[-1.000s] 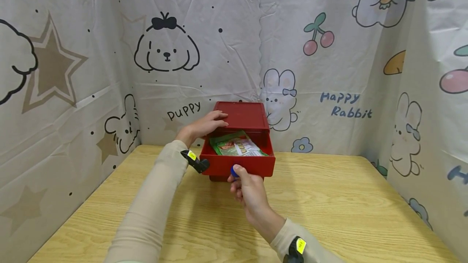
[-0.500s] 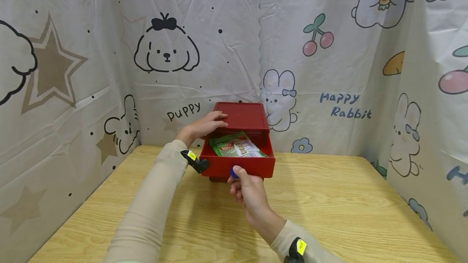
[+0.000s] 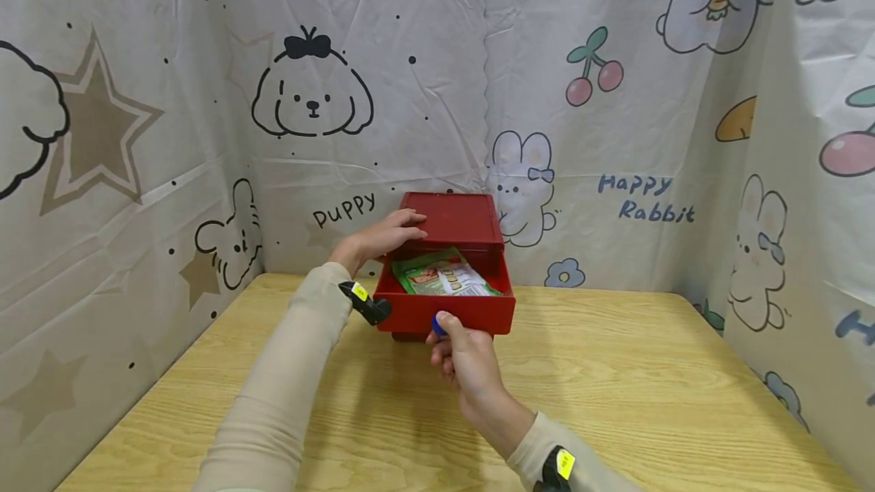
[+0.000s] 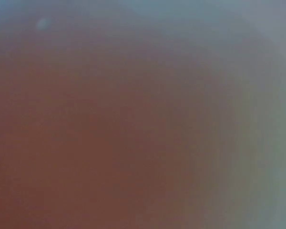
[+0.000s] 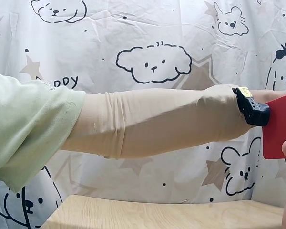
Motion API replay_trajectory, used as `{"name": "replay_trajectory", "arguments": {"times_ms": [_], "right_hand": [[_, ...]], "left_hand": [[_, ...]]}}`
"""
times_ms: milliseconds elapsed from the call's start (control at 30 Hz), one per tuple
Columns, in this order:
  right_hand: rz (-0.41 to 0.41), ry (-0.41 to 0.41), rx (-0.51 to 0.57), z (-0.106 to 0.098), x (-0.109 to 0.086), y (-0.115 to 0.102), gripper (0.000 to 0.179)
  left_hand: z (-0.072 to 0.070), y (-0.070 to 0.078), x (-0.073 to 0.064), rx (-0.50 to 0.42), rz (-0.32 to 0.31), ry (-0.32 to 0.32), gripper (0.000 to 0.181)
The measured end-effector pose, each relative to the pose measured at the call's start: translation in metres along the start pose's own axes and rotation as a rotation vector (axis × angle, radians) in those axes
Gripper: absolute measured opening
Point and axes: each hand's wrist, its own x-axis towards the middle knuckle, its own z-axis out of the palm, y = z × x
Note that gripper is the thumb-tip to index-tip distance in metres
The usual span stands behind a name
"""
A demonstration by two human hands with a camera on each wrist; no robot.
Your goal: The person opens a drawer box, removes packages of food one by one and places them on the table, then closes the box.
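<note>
A red drawer box (image 3: 458,220) stands near the back of the table, its drawer (image 3: 478,315) pulled out toward me. Inside the drawer lies a green and white printed packet (image 3: 447,273), its far end reaching under the box top. My left hand (image 3: 376,240) rests on the box's upper left edge, fingers laid over the top. At the drawer front my right hand (image 3: 473,367) pinches a round blue knob (image 3: 437,324) between thumb and curled fingers. The right wrist view catches the red drawer side (image 5: 278,131) at its right edge. The left wrist view is a brownish blur.
The light wooden table (image 3: 615,386) spreads around the box. Behind and beside it hangs a white printed curtain (image 3: 424,97) with cartoon animals. My left sleeve (image 3: 273,393) crosses the left part of the table, with a black wrist camera (image 3: 365,304) close beside the drawer's left corner.
</note>
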Motion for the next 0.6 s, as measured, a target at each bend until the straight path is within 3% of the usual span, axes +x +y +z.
{"name": "replay_trajectory", "arguments": {"times_ms": [600], "right_hand": [[-0.042, -0.053, -0.066, -0.0053, -0.0013, -0.0058, 0.047]], "left_hand": [[-0.0004, 0.0018, 0.0014, -0.023, -0.018, -0.023, 0.064]]}}
